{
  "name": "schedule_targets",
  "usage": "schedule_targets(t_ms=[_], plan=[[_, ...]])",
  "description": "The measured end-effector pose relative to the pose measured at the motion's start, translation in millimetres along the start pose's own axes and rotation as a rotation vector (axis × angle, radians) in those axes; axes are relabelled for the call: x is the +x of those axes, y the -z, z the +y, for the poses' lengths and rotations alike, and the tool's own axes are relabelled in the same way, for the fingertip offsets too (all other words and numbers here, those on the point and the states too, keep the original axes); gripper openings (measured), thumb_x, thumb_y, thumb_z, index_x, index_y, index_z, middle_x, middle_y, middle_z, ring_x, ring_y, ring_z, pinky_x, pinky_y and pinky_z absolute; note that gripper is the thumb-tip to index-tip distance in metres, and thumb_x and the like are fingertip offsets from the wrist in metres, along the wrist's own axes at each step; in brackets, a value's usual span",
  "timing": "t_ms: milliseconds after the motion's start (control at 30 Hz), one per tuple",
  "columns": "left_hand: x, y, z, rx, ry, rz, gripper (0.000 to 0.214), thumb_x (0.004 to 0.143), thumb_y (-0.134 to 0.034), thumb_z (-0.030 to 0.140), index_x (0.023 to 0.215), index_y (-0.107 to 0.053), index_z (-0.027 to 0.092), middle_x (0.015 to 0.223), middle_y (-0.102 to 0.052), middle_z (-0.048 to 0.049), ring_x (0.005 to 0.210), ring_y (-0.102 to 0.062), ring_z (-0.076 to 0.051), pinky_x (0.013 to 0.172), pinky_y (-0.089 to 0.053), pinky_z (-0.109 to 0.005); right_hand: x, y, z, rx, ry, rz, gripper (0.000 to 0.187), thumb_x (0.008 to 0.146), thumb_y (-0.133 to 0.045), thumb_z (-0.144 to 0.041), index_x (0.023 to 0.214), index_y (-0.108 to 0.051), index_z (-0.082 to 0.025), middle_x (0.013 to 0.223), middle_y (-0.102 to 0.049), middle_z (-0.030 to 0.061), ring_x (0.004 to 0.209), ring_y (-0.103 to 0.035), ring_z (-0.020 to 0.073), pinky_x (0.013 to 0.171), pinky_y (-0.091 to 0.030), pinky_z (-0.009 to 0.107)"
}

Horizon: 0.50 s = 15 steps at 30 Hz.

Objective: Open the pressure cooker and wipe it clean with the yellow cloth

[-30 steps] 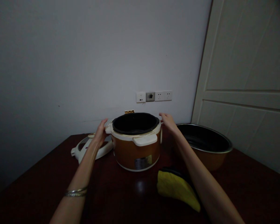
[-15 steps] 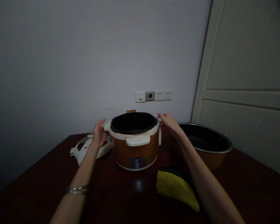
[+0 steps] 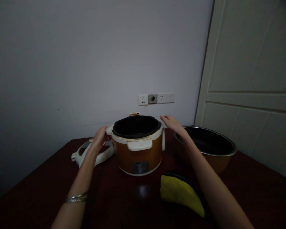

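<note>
An orange and white cooker with a black inner pot stands open on the dark table. My left hand rests against its left white handle, fingers curled on it. My right hand reaches to the cooker's right rim with the fingers stretched out, touching or just above the rim. A bracelet sits on my left wrist.
The cooker's white lid lies on the table to the left. A wide metal basin stands at the right. A yellow cloth lies in front. Wall sockets and a door are behind.
The cooker has turned and shifted slightly left; its front handle and label now sit further left. My left hand closed onto the left handle. My right hand stayed by the right rim.
</note>
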State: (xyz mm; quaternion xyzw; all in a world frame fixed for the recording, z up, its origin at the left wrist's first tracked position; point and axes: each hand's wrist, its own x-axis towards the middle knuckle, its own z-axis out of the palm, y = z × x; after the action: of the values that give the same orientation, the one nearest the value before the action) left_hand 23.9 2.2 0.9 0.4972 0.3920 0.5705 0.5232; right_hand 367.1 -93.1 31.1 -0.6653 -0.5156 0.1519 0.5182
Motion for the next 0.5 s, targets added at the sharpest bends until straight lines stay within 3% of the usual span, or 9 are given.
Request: schedule_targets(t_ms=[100, 233, 367, 500], plan=[[-5, 13.8, 10, 0.150, 0.066, -0.137, 0.017, 0.073, -0.053, 0.027, 0.057, -0.054, 0.019, 0.038, -0.043, 0.0015, 0.032, -0.037, -0.011, 0.034, -0.026, -0.021, 23, -7, -1, 0.164, -0.067, 0.001, 0.029, 0.084, -0.053, -0.040, 0.087, -0.064, -0.013, 0.104, -0.066, 0.0145, 0.107, -0.055, 0.0236, 0.088, -0.039, 0.029], [-16, 23.9, 26, 0.281, 0.163, -0.339, 0.022, 0.076, -0.054, 0.033, 0.060, -0.057, 0.017, 0.039, -0.044, 0.0002, 0.030, -0.032, -0.009, 0.032, -0.020, -0.020, 50, -29, -8, 0.300, -0.165, -0.104, 0.039, 0.092, -0.036, -0.042, 0.096, -0.061, -0.012, 0.086, -0.068, 0.0096, 0.078, -0.061, 0.0167, 0.071, -0.044, 0.025], [-22, 22.7, 34, 0.293, 0.196, -0.412, 0.013, 0.072, -0.059, 0.023, 0.062, -0.059, 0.014, 0.052, -0.056, -0.0056, 0.035, -0.039, -0.009, 0.032, -0.024, -0.019, 62, -48, -9, 0.420, -0.263, -0.197, 0.044, 0.092, -0.031, -0.045, 0.094, -0.059, -0.011, 0.068, -0.063, 0.0065, 0.058, -0.057, 0.0162, 0.059, -0.044, 0.026], [-21, 18.2, 33, 0.243, 0.175, -0.404, 0.013, 0.068, -0.058, 0.011, 0.056, -0.056, 0.014, 0.050, -0.053, -0.0039, 0.035, -0.037, -0.007, 0.032, -0.027, -0.018, 63, -52, -7, 0.518, -0.295, -0.254, 0.044, 0.092, -0.032, -0.049, 0.089, -0.058, -0.013, 0.062, -0.060, 0.0036, 0.051, -0.053, 0.0153, 0.053, -0.043, 0.026]])
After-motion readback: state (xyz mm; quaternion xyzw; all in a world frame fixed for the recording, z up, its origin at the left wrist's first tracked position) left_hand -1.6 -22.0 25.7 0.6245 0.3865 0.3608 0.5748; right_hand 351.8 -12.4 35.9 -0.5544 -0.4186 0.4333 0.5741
